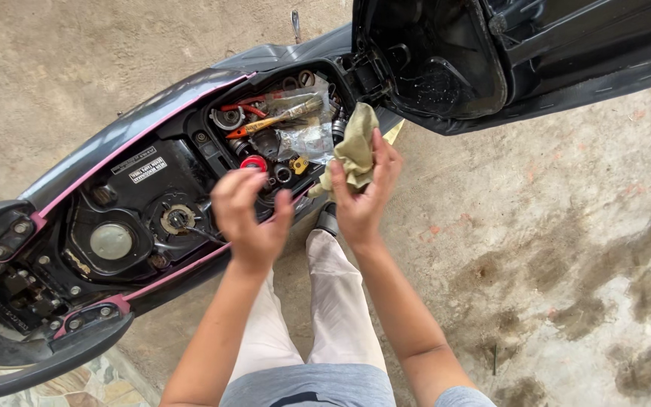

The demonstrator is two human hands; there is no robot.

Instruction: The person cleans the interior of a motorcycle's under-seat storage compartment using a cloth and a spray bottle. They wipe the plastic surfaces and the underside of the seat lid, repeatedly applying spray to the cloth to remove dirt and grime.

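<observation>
r hand (363,192) grips rag (354,147) — l hand (249,215) over scooter bay (212,139)

A dark grey scooter body with pink trim (126,124) lies across the rough concrete floor (559,226), which shows dark damp stains at the right. Its black hinged seat (446,60) stands tipped up, underside showing. In the open black under-seat compartment (212,147) lie a yellow-handled screwdriver (265,123), a crumpled clear plastic bag (307,136), a small red round cap (254,163) and loose metal rings and springs. Further left sits a round grey fuel cap (111,241).
</observation>
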